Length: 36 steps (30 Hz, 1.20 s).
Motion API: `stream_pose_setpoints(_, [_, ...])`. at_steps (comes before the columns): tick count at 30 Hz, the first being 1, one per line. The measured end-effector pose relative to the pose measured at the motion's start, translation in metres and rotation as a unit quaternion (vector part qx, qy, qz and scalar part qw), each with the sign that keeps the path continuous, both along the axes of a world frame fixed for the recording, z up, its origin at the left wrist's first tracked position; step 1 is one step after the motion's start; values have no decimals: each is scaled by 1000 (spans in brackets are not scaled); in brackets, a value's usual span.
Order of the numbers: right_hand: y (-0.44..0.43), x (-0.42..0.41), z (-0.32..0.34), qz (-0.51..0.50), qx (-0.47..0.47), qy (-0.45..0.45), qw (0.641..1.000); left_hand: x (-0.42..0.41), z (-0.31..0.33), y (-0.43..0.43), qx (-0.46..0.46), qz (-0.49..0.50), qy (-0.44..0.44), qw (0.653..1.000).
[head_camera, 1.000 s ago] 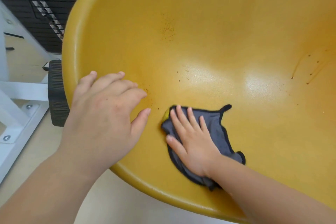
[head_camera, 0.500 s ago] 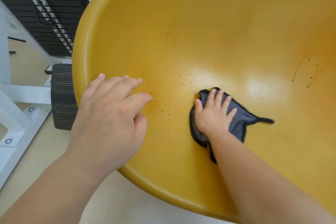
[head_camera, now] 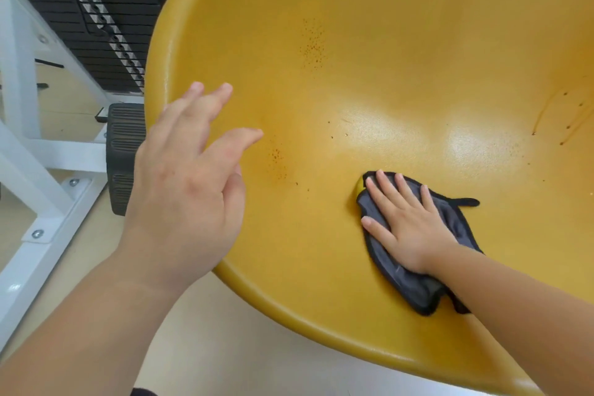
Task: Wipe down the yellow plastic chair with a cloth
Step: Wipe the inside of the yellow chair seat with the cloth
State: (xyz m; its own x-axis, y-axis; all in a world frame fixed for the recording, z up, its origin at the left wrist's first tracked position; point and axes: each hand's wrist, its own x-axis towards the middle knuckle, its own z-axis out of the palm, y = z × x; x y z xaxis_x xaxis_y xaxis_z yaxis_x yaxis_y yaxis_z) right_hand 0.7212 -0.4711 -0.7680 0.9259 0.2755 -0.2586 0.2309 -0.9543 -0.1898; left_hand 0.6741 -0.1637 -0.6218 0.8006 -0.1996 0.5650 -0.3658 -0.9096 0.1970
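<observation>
A: Left side first. What's changed?

B: Left hand (head_camera: 183,190) has shifted at the yellow chair (head_camera: 369,51) rim; fingers now spread and loose, holding nothing. Contact with the shell can't be judged. Weight stack (head_camera: 96,16) beyond, far left.

A: And the right?

B: Right hand (head_camera: 408,228) has slid back toward the front lip since half a second ago. It lies flat, fingers splayed, pressing the grey cloth (head_camera: 414,280) onto the seat, not gripping it. Cloth sits under palm and wrist, edges showing around the hand.
</observation>
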Motion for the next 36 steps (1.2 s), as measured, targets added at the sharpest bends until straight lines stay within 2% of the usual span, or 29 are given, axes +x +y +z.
stream_pose_setpoints(4, [31,34,-9,-156,13,-7,988,1,0,10,6,4,-4,1000])
stream_pose_setpoints(6, [61,29,-4,-188,40,16,981,2,-1,14,2,25,10,1000])
stream_pose_setpoints(8, [86,11,6,-151,71,32,985,3,-2,14,3,37,28,999])
stream_pose_setpoints(11, [101,-31,23,-44,127,56,989,2,-1,10,19,47,43,998])
stream_pose_setpoints(15, [66,-75,37,104,126,111,980,2,-1,5,28,61,48,997])
stream_pose_setpoints(18, [24,-45,20,188,90,49,977,3,-1,5,28,65,50,996])
stream_pose_setpoints(19, [16,-28,12,181,73,22,980,3,-1,5,26,64,48,996])
stream_pose_setpoints(22, [21,15,-3,65,57,-18,996,3,-1,6,7,63,48,997])
stream_pose_setpoints(26, [64,13,0,-36,80,11,996,2,-2,7,-15,53,63,996])
stream_pose_setpoints(29, [91,-28,21,51,131,53,989,1,-1,8,-15,51,65,996])
stream_pose_setpoints(32, [97,-65,46,182,214,92,955,0,-1,6,-14,56,58,997])
stream_pose_setpoints(34, [91,-68,49,238,230,109,937,1,0,5,-11,61,56,997])
stream_pose_setpoints(36, [85,-49,39,262,215,76,938,2,-1,4,-9,65,55,996])
